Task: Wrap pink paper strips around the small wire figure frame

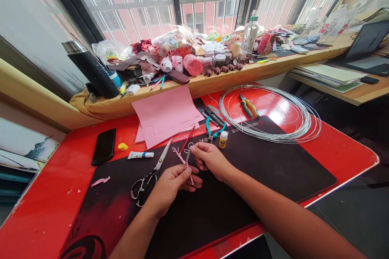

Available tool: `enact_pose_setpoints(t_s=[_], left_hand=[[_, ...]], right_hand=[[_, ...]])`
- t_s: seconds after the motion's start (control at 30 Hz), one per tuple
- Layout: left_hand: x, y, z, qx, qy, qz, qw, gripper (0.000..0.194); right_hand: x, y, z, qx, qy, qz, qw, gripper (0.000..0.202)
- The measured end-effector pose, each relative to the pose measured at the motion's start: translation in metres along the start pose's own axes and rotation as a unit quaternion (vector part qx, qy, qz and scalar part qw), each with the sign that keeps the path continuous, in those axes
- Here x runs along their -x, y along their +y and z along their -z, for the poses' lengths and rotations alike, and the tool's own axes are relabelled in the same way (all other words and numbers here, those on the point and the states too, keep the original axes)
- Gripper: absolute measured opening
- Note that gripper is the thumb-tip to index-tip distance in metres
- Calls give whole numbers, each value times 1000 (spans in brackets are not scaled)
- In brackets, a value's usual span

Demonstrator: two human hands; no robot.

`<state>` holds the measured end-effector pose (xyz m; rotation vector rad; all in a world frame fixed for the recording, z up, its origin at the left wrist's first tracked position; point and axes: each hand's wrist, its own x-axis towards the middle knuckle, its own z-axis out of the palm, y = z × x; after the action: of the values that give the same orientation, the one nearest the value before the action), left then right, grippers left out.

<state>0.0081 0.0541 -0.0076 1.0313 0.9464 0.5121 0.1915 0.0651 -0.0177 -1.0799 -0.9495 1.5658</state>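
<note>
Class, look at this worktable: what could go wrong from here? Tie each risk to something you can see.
The scissors lie close beside the left hand, so a sideways move might nudge them or nick the skin.

The small bottle stands upright near the right hand; a careless swing could tip it.

The pink piece in the left hand looks thin, so it may bend.
</note>
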Motion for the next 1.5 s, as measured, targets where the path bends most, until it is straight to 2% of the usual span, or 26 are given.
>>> enact_pose_setpoints(t_s=[0.33, 0.47, 0.93, 1.07, 1.23, 1.5], left_hand=[[-2, -2, 3, 16, 5, 1, 1000, 57], [-2, -2, 2, -1, -9, 1, 1000, 57], [1, -2, 2, -10, -11, -26, 1000, 58], [-1, -1, 3, 22, 18, -51, 998, 57], [-4, 1, 8, 41, 87, -80, 992, 63], [-8, 4, 18, 84, 186, -144, 968, 53]], right_hand=[[0, -1, 0, -3, 1, -9, 1000, 51], [-1, 0, 0, -13, 0, -1, 1000, 52], [0, 0, 1, 6, 14, 13, 1000, 47], [0, 0, 1, 15, 13, 14, 1000, 46], [0, 0, 1, 41, 16, 20, 999, 45], [-2, 4, 2, 63, 13, 31, 997, 45]])
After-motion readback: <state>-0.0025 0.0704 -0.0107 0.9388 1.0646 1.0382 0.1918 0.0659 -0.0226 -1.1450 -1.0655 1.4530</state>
